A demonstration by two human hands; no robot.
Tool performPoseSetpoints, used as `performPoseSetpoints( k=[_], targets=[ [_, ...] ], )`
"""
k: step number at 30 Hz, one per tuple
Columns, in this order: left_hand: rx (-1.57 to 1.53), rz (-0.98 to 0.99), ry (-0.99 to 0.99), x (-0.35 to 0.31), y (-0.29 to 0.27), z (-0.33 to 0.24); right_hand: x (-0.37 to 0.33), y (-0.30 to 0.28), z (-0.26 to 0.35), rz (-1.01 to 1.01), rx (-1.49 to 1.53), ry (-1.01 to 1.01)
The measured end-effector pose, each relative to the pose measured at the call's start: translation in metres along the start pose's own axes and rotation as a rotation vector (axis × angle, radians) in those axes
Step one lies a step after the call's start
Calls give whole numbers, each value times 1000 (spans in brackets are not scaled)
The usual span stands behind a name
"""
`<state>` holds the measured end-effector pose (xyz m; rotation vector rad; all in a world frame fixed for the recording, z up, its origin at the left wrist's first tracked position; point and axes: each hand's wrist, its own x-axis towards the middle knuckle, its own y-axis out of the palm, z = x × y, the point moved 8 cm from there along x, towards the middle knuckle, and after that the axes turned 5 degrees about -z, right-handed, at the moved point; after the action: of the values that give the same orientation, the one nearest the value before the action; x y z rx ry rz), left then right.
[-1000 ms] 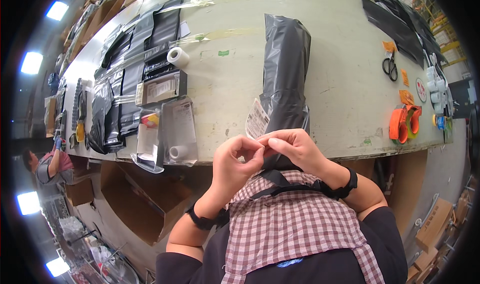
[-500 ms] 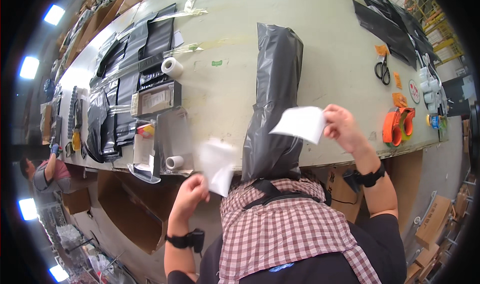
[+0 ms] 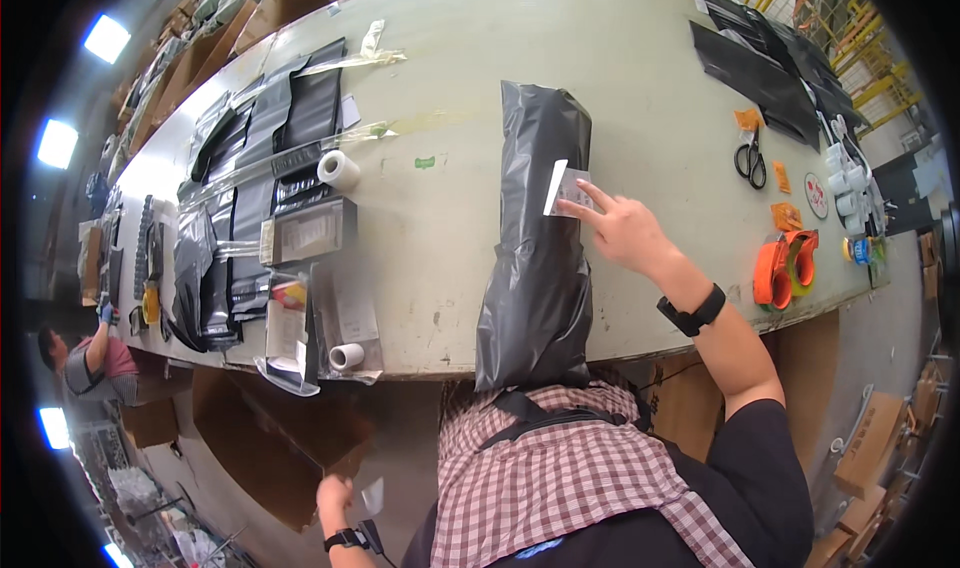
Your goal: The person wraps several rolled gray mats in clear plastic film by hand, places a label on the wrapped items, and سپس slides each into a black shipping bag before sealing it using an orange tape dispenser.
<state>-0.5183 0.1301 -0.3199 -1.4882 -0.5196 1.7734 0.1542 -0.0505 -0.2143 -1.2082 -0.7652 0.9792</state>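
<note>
A long black plastic-wrapped parcel point(image 3: 540, 278) lies on the table in front of me, its near end at the table edge by my apron. Upon its upper part is a white label point(image 3: 570, 190), with its left edge lifted or folded up. My right hand point(image 3: 625, 230) is open over the label's right side, two fingers stretched out and touching it. Down below the table edge, my left hand point(image 3: 337, 492) is beside a cardboard box. A small white piece of paper point(image 3: 373, 496) hangs just right of it, apparently apart from the fingers, which are too indistinct to read.
Black plastic bags point(image 3: 255, 168), white rolls point(image 3: 338, 170) and a small open box point(image 3: 308, 236) lie at left. On the right are scissors point(image 3: 750, 163), orange tape dispensers point(image 3: 785, 271) and more black bags point(image 3: 760, 78). A big cardboard box point(image 3: 260, 438) stands below; another person point(image 3: 95, 363) works far left.
My right hand has brought the label down onto the parcel. My left hand has dropped below the table edge with the white paper, which now appears separate from it.
</note>
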Motion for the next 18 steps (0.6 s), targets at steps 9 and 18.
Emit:
performPoseSetpoints(
  k=[9,18],
  targets=[
    [-513,-56,1221,-181,-194,-394,51,34,2,-441,418,189],
    [-665,-218,1058,-146,-120,-459,-141,2,-113,-472,680,695]
  ],
)
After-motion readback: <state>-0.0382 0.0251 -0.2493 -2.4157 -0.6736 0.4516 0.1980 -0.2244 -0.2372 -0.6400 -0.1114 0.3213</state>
